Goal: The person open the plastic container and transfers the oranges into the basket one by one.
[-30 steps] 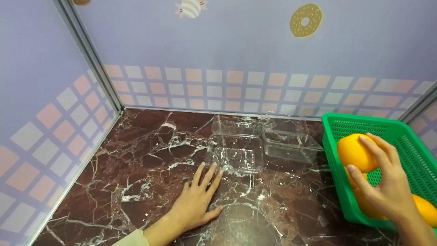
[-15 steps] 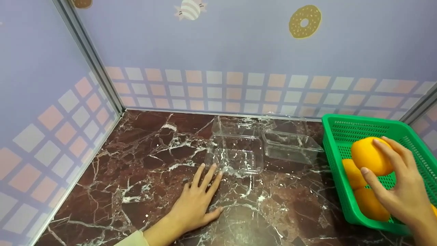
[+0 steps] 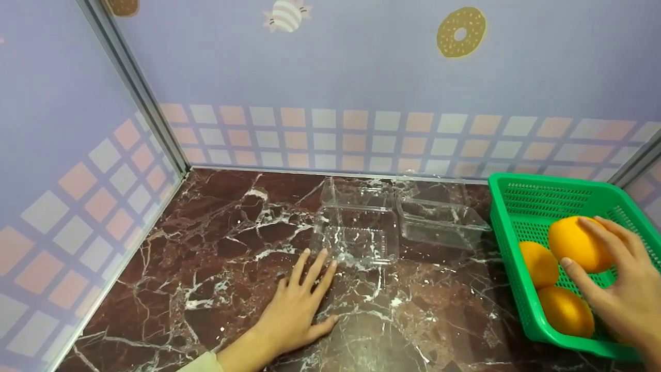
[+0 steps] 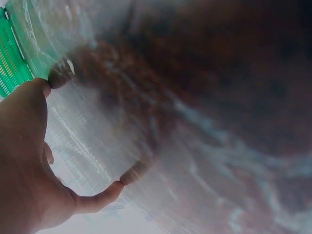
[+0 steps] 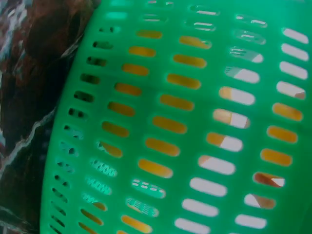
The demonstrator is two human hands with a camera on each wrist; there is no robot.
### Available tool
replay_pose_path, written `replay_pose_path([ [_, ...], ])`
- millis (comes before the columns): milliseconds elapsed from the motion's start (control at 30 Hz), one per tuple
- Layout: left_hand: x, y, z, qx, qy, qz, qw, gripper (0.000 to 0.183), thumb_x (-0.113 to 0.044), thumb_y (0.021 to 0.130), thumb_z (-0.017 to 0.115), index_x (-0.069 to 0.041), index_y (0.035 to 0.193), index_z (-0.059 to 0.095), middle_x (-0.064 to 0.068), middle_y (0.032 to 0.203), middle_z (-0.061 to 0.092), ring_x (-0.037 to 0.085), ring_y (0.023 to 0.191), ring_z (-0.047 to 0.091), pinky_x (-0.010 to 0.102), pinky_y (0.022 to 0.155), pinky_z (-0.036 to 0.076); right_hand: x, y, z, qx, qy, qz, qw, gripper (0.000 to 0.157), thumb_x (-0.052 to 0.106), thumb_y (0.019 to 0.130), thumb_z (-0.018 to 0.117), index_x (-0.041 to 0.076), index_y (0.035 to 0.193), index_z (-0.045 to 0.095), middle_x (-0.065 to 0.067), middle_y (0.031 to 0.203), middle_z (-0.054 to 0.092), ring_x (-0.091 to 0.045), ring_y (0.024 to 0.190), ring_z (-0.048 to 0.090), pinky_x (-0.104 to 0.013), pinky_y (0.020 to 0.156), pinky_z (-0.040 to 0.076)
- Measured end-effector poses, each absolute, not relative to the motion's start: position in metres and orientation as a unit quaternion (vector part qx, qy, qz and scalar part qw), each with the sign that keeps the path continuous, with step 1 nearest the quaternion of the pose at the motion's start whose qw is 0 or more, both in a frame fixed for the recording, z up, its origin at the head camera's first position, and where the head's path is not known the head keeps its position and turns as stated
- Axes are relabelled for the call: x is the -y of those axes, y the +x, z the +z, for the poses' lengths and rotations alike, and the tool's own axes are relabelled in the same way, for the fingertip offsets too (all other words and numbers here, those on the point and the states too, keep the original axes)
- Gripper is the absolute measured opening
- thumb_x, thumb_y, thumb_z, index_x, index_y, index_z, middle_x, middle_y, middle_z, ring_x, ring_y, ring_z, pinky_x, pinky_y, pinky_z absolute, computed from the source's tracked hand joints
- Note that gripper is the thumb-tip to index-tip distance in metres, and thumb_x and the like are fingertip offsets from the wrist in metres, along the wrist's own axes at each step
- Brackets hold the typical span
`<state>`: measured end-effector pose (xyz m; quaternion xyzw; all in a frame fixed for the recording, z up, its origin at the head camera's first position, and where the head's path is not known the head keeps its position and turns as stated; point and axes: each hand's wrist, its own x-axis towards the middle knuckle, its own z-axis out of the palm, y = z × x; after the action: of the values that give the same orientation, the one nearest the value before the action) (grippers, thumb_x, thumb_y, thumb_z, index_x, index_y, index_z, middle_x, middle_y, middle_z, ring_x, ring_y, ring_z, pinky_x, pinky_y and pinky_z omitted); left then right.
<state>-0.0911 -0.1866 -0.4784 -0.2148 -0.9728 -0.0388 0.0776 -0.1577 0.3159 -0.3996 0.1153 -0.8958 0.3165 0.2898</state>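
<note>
My right hand (image 3: 625, 281) grips an orange (image 3: 581, 244), thumb on one side and fingers over its far side. It is inside the green basket (image 3: 493, 206) or just above it; which one I cannot tell. Two more oranges (image 3: 567, 312) lie in the basket's left part. The right wrist view mostly shows the basket's slotted wall (image 5: 153, 87), with orange colour behind the slots. Palm down on the marbled table, my left hand (image 3: 292, 310) rests with its fingers spread. Its fingertips lie at the near edge of a clear plastic container (image 3: 356, 235).
A second clear container (image 3: 439, 227) stands open between the first one and the basket. Behind them rises a patterned wall (image 3: 320, 67), and another panel (image 3: 46, 170) bounds the marble tabletop (image 3: 206, 258) on the left.
My right hand has carried the orange rightward and slightly nearer, away from the basket's left rim. The two oranges beneath show more now. My left hand stays in place.
</note>
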Motion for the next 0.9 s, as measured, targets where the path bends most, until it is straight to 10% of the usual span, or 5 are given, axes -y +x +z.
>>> replay_pose_path([
  [200,0.187,-0.091,-0.479,0.973,-0.211,-0.05,0.079,0.095,-0.061,0.099,0.06,-0.011,0.17,0.021,0.012,0.179,0.003,0.048,0.161,0.012,0.069,0.101,0.054,-0.326,-0.161,-0.4,0.904,0.055,0.327,0.271,0.063,0.001,0.09,0.072,0.005,0.151,0.056,-0.031,0.156,0.044,-0.061,0.138,0.042,-0.007,0.102,0.027],
  [300,0.186,-0.09,-0.479,0.973,-0.211,-0.055,0.077,0.095,-0.06,0.099,0.061,-0.011,0.17,0.021,0.014,0.179,0.005,0.048,0.161,0.012,0.071,0.1,0.053,-0.332,-0.162,-0.402,0.912,0.039,0.319,0.254,0.063,0.002,0.092,0.07,0.002,0.153,0.053,-0.035,0.157,0.04,-0.062,0.141,0.037,-0.038,0.119,0.038],
  [400,0.185,-0.091,-0.479,0.972,-0.213,-0.057,0.076,0.095,-0.06,0.099,0.061,-0.011,0.17,0.021,0.015,0.178,0.007,0.049,0.16,0.013,0.072,0.1,0.053,-0.339,-0.159,-0.405,0.924,0.035,0.301,0.232,0.064,0.002,0.092,0.07,-0.001,0.153,0.051,-0.039,0.155,0.039,-0.064,0.14,0.036,-0.074,0.102,0.042],
  [567,0.186,-0.091,-0.478,0.973,-0.212,-0.056,0.076,0.094,-0.059,0.1,0.061,-0.011,0.17,0.021,0.014,0.179,0.005,0.048,0.16,0.012,0.071,0.101,0.053,-0.343,-0.161,-0.41,0.947,0.035,0.25,0.197,0.067,0.009,0.094,0.074,-0.003,0.154,0.046,-0.044,0.15,0.039,-0.066,0.121,0.045,-0.08,0.08,0.045],
  [900,0.185,-0.09,-0.477,0.973,-0.213,-0.044,0.078,0.095,-0.06,0.099,0.06,-0.011,0.17,0.021,0.014,0.179,0.006,0.048,0.161,0.013,0.068,0.101,0.054,-0.35,-0.167,-0.422,0.961,0.006,0.229,0.158,0.071,0.01,0.096,0.072,-0.01,0.155,0.038,-0.048,0.148,0.037,-0.066,0.118,0.043,-0.08,0.082,0.044],
])
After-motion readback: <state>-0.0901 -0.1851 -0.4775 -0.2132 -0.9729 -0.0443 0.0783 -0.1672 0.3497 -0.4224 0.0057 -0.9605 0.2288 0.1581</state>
